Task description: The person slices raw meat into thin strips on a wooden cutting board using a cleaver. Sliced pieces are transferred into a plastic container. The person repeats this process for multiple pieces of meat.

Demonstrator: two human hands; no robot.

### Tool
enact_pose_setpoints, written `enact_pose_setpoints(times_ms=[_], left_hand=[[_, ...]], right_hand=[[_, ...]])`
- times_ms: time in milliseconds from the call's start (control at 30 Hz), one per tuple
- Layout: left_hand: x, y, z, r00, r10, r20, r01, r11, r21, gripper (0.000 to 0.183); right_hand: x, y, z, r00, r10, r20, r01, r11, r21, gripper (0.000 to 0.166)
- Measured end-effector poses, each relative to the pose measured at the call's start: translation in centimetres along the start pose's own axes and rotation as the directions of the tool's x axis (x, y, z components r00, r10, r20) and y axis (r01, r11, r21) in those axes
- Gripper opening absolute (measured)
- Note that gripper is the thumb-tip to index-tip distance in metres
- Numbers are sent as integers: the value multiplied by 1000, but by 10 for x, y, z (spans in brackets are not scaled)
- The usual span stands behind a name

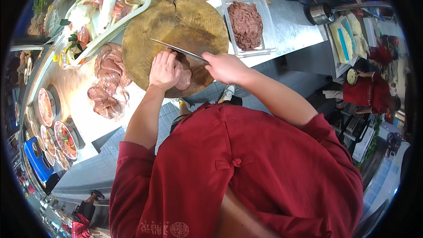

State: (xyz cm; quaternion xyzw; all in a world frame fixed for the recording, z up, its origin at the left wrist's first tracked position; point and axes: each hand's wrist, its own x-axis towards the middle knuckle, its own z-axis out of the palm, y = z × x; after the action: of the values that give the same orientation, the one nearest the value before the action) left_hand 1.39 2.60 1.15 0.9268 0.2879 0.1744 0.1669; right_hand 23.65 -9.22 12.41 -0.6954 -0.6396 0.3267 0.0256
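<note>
A round wooden chopping block (145, 33) lies on the metal counter before me. On its near part my left hand (166, 69) presses on a piece of raw meat (183, 78), fingers together. My right hand (224, 67) grips a knife (180, 50), whose blade points to the upper left, just beyond the left fingertips. A pile of raw meat (109, 72) rests on the counter at the block's left side, its lower end on clear plastic. Right of the block stands a clear plastic tub (271, 36) of raw meat strips (245, 25).
A white plastic basket (112, 29) of vegetables and packed food adjoins the block at upper left. Several plates (66, 138) stand at the far left. A metal ladle (320, 14) is at upper right. Co-workers (366, 92) are at the right and lower left.
</note>
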Motion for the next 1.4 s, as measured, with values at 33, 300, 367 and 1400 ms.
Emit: enact_pose_setpoints(times_ms=[33, 300, 367, 1400], left_hand=[[1, -2, 0, 1000, 12, -18, -12, 1000, 1, 46], [-5, -4, -4, 1000, -6, 11, 6, 1000, -19, 45], [-7, -5, -3, 999, -22, 28, 21, 1000, 22, 46], [-10, -8, -3, 999, 34, -30, -35, 999, -37, 42]], right_hand=[[10, -2, 3, 998, -28, -58, 28, 1000, 7, 23], [-13, 19, -17, 999, 47, 12, -48, 995, 90, 29], [-15, 1, -20, 997, 58, 57, -59, 998, 17, 25], [-4, -31, 10, 996, 74, 53, -79, 993, 88, 24]])
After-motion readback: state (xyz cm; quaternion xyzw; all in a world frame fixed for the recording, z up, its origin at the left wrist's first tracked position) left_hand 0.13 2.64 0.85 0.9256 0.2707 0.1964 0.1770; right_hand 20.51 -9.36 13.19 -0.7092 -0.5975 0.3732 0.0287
